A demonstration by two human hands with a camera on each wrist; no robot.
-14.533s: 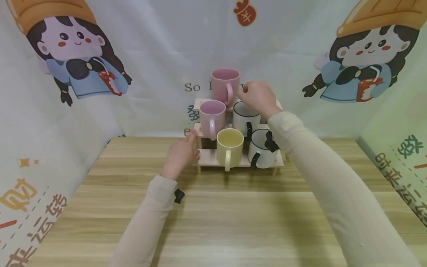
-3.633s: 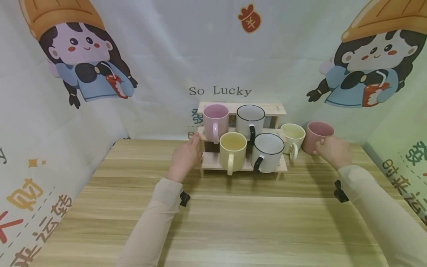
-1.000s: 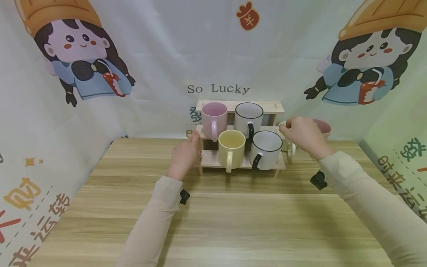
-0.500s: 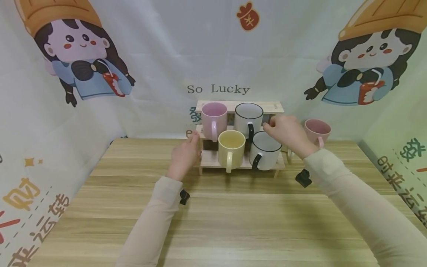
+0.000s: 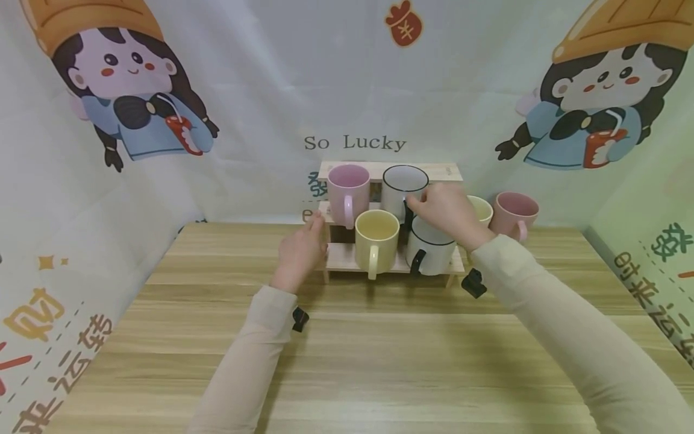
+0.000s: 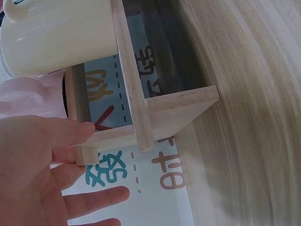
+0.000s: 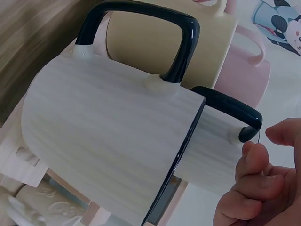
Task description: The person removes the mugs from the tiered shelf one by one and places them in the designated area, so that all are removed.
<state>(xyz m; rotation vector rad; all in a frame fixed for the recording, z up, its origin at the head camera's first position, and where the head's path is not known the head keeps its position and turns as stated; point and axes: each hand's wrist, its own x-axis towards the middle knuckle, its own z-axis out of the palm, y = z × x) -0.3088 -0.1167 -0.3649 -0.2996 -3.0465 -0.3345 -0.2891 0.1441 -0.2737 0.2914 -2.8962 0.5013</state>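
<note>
My left hand (image 5: 300, 250) pinches the left end of the middle shelf of a three-tier wooden rack (image 5: 336, 259) between thumb and index finger; its other fingers stick out loosely. My right hand (image 5: 447, 211) reaches to the black handle (image 7: 225, 104) of a white mug with a black rim (image 5: 396, 187), on the middle shelf's right. In the right wrist view, thumb and bent fingers stand apart beside that handle, without a grip. A light pink mug (image 5: 347, 196) is left of it. Below stand a yellow mug (image 5: 374, 247) and a second black-rimmed white mug (image 5: 425, 256).
On the table right of the rack are a cream mug (image 5: 482, 208), partly behind my right hand, and a rose mug (image 5: 515, 211). A printed cloth (image 5: 260, 90) hangs close behind the rack. Wood-grain table (image 5: 347, 355) stretches in front.
Earlier the rose mug was on the top shelf; by 3.6 s ago it stood on the table with my right hand at it. That hand has since moved left to the rear white mug.
</note>
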